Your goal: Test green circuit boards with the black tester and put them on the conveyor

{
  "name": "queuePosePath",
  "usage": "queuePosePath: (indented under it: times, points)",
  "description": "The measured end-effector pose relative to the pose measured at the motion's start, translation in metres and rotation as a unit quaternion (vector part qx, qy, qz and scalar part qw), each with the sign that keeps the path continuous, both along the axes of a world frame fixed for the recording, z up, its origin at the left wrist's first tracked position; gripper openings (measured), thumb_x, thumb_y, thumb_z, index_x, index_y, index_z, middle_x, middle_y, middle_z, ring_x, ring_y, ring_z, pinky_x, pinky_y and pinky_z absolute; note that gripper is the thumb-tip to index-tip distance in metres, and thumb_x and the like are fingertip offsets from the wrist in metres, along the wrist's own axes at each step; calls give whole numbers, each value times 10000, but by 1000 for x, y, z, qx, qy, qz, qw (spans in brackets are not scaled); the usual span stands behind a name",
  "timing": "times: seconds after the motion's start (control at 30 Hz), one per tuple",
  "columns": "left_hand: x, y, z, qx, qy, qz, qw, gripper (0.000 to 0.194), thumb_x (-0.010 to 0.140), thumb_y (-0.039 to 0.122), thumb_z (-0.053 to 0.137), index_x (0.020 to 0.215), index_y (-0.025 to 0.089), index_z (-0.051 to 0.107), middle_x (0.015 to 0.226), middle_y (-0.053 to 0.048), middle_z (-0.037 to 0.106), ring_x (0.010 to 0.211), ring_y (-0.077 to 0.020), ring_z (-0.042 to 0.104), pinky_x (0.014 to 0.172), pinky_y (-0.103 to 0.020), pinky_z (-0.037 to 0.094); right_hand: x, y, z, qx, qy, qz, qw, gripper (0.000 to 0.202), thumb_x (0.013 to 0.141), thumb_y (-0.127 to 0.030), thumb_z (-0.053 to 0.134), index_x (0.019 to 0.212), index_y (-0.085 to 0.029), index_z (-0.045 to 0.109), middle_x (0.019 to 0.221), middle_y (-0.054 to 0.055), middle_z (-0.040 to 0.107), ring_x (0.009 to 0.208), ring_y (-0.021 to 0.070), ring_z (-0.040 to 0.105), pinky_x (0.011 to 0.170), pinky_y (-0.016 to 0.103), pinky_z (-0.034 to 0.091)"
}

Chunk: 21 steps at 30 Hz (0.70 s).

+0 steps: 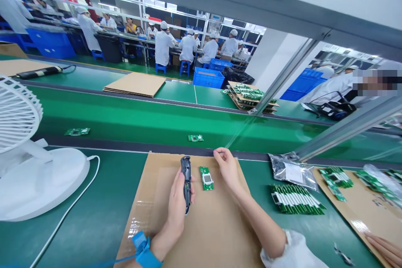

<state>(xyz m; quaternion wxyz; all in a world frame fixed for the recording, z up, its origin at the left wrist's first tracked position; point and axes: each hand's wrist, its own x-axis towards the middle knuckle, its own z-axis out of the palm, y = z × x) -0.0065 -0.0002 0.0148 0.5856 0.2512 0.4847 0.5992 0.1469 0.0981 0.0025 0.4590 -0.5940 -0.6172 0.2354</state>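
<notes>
In my left hand (177,199), which wears a blue wrist strap (145,249), is a long dark plastic casing (186,184), held upright on edge with the fingers wrapped round it. Flat on the cardboard sheet (220,234), just right of the casing, lies a green circuit board (206,178) with a white-framed square part. My right hand (228,169) is beyond that board, near the sheet's far edge. Its thumb and forefinger are pinched together; whatever may be between them is too small to make out.
A white fan (47,176) stands at the left. Two circuit boards (195,137) lie on the green belt (141,117). Right of the cardboard are a row of boards (297,199) and a silvery bag (293,171). Another person's hand (385,247) rests at lower right.
</notes>
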Motion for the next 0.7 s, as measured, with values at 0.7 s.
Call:
queuePosePath:
  times: [0.7]
  points:
    - [-2,2,2,29,-12,-14,999,382,813,538,603,982,196,586,660,16,576,482,-89,491,443,-196,379,-19,-37,34,-16,118,64,991,310,872,-462,557,912,-167,641,752,33,606,665,161,551,641,286,468]
